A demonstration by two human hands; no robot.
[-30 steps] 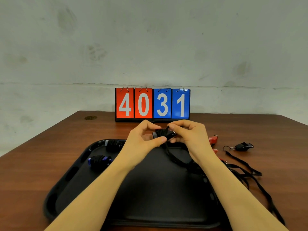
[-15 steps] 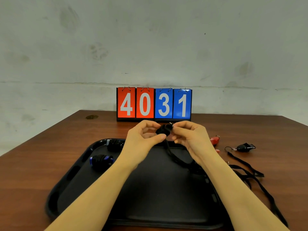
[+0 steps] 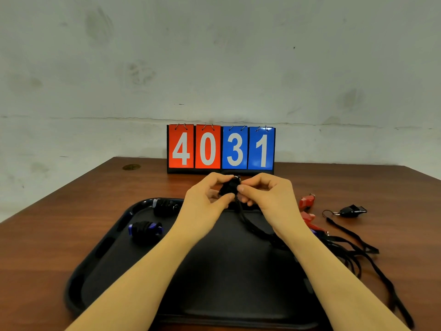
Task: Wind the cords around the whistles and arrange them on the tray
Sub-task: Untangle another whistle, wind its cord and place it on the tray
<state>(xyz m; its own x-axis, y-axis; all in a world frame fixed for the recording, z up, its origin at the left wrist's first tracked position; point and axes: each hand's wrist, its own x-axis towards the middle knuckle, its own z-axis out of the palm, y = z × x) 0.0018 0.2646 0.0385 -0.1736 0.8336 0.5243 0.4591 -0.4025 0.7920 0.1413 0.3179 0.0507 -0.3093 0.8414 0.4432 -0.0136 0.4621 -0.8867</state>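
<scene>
Both hands — left hand (image 3: 205, 201) and right hand (image 3: 267, 199) — pinch a black whistle (image 3: 229, 187), mostly cord-wrapped, its cord (image 3: 253, 225) trailing onto the tray (image 3: 100, 256).

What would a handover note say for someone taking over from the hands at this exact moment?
Left hand and right hand both pinch the black whistle above the tray, its cord part wound and trailing down.
Done: two wound whistles lie at the tray's far left.
Left: finish this one; then the red whistles and the black whistle on the table, with loose cords, right of the tray.
</scene>
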